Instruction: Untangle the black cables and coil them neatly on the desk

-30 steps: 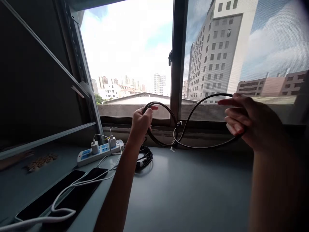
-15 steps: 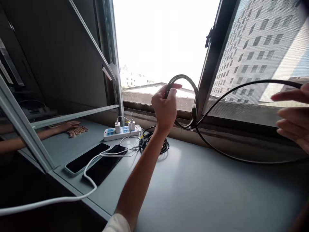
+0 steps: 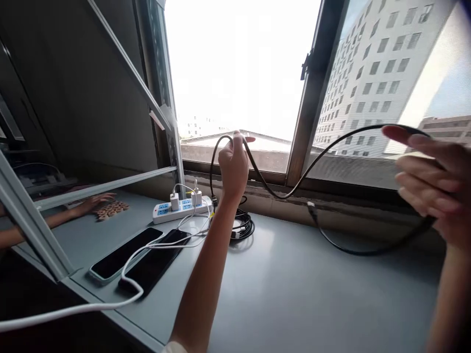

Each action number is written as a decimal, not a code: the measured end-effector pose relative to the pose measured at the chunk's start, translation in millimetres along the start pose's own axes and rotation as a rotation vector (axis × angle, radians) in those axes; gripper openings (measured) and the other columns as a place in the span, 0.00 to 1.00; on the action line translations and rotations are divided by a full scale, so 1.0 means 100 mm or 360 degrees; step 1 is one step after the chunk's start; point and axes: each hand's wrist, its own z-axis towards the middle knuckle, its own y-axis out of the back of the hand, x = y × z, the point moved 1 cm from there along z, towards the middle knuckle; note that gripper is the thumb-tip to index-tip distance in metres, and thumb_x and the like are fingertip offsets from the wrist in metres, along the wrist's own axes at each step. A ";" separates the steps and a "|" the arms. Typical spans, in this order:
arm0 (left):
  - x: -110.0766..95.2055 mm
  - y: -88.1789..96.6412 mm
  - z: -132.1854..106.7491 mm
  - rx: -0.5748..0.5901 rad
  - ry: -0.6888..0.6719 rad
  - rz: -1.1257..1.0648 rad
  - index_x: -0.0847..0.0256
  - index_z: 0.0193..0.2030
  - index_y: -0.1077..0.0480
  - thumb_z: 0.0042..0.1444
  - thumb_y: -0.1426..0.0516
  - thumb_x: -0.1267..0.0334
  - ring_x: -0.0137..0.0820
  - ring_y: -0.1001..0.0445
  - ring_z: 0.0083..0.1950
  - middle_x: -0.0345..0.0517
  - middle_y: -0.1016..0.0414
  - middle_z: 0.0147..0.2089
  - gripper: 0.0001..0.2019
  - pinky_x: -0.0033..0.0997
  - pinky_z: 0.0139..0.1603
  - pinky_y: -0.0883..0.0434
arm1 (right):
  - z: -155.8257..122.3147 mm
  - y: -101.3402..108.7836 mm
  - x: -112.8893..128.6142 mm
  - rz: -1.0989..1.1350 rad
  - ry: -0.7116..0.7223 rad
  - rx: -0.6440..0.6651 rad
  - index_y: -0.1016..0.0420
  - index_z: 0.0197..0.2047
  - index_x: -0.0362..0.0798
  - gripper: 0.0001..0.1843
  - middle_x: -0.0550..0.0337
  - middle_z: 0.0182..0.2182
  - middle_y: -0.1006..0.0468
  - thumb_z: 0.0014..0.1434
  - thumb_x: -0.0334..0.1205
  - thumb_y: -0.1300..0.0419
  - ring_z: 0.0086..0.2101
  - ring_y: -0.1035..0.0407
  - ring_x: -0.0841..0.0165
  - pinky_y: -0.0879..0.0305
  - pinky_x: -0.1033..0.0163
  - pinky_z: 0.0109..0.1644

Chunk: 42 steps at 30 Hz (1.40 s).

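Observation:
A black cable [image 3: 294,182] stretches in the air between both hands, in front of the window. My left hand [image 3: 232,164] is raised above the grey table [image 3: 294,294] and pinches the cable near its left end, which hangs down toward a coiled black cable [image 3: 241,226]. My right hand [image 3: 436,184] is at the right edge, fingers curled loosely round a loop of the same cable. The loop sags below the hand, and a connector [image 3: 311,208] dangles from it.
A white power strip [image 3: 180,211] with two chargers sits near the window. Two dark phones [image 3: 121,252] [image 3: 156,262] lie on the table, with white cords [image 3: 121,289] running off the left edge. Another person's hand [image 3: 90,203] rests beyond a metal divider [image 3: 33,220], beside small brown pieces [image 3: 110,209].
The small loop at my left hand has opened out, and that end now hangs down. My right hand moved left, nearer the camera, still in the cable loop. The view shifted slightly.

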 end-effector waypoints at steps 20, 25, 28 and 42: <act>-0.29 -0.24 -0.35 0.0162 -0.0619 -0.0351 0.64 0.09 0.57 0.58 0.46 0.57 0.17 0.60 0.11 0.32 0.58 0.08 0.32 0.28 0.14 0.60 | -0.05 -0.32 0.04 0.0662 -0.0334 0.0825 0.31 0.54 0.60 0.19 0.60 0.41 0.32 0.59 0.45 0.42 0.18 0.45 0.80 0.58 0.81 0.10; -0.35 -0.30 -0.49 0.0114 -0.0775 -0.0485 0.65 0.09 0.58 0.60 0.47 0.59 0.16 0.57 0.10 0.32 0.56 0.07 0.32 0.27 0.14 0.57 | -0.10 -0.50 -0.06 0.0337 -0.0312 0.0563 0.37 0.59 0.54 0.25 0.58 0.40 0.33 0.59 0.42 0.37 0.31 0.37 0.73 0.47 0.83 0.15; -0.33 -0.32 -0.56 0.0097 -0.0810 -0.0418 0.65 0.10 0.56 0.61 0.50 0.61 0.16 0.55 0.10 0.33 0.54 0.08 0.30 0.27 0.15 0.56 | -0.12 -0.58 -0.09 0.0292 -0.0343 0.0740 0.37 0.58 0.50 0.24 0.56 0.39 0.31 0.60 0.45 0.39 0.26 0.41 0.75 0.50 0.82 0.15; -0.28 -0.28 -0.53 -0.0340 -0.1095 -0.0328 0.64 0.10 0.55 0.61 0.48 0.58 0.18 0.52 0.10 0.34 0.53 0.08 0.31 0.27 0.14 0.54 | 0.00 -0.17 -0.10 -0.0366 -0.0148 0.0427 0.24 0.34 0.41 0.20 0.60 0.16 0.34 0.53 0.52 0.38 0.15 0.49 0.78 0.57 0.75 0.15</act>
